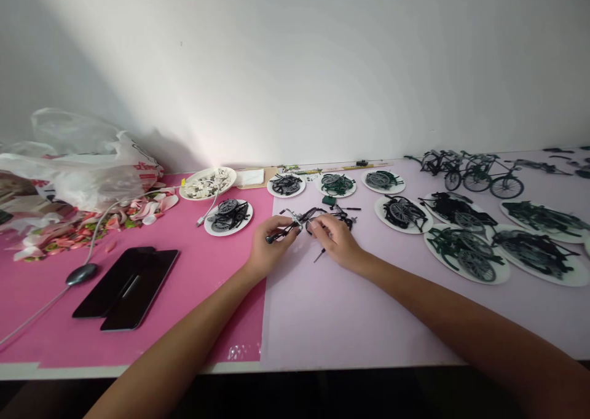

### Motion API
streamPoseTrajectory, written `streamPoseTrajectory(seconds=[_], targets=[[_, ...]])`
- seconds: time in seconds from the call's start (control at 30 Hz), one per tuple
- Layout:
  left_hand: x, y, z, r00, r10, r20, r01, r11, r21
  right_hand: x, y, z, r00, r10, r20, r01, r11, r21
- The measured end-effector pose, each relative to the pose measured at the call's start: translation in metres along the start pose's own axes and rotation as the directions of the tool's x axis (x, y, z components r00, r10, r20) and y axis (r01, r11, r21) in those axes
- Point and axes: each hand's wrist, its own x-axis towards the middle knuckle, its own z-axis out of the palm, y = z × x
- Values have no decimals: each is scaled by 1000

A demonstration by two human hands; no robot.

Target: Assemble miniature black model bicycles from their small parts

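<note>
Above the pale pink part of the table, my hands are close together on a black model bicycle (311, 212). My left hand (271, 244) is closed around its handlebar end, a dark grip sticking out below the thumb. The fingers of my right hand (337, 239) pinch the same bicycle just right of the handlebar; whatever small part lies between those fingertips is hidden. Part of the bicycle's frame is behind my right hand. Below this hand a thin dark rod (319, 255) lies on the table. A small dark green block (329, 200) is just beyond the bicycle.
Several white plates with bicycle parts are spread around, including one plate (251, 215) at left. Model bicycles (479, 176) stand at the back right. At left lie two black phones (142, 290), a mouse-like cable device (82, 274), a bowl (184, 193) and plastic bags (92, 173).
</note>
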Motion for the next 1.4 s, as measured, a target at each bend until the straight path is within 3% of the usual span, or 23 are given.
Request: streamPoseTrajectory(seconds=[0.2, 0.53, 0.8, 1.23, 1.4], targets=[[1, 1, 0, 1000, -10, -11, 10, 1000, 15, 0, 0, 3, 996, 5, -86, -6, 1000, -5], [0, -2, 0, 999, 24, -30, -22, 998, 52, 1, -4, -1, 1000, -28, -14, 28, 998, -52], [1, -1, -1, 1000, 8, -20, -7, 998, 59, 0, 4, 5, 996, -1, -94, 0, 1000, -8], [1, -5, 0, 1000, 19, -22, -18, 998, 54, 2, -2, 0, 995, -82, -49, 78, 994, -79], [1, -3, 0, 1000, 4, -22, -2, 998, 63, 0, 1, 3, 998, -9, -66, 7, 999, -32]])
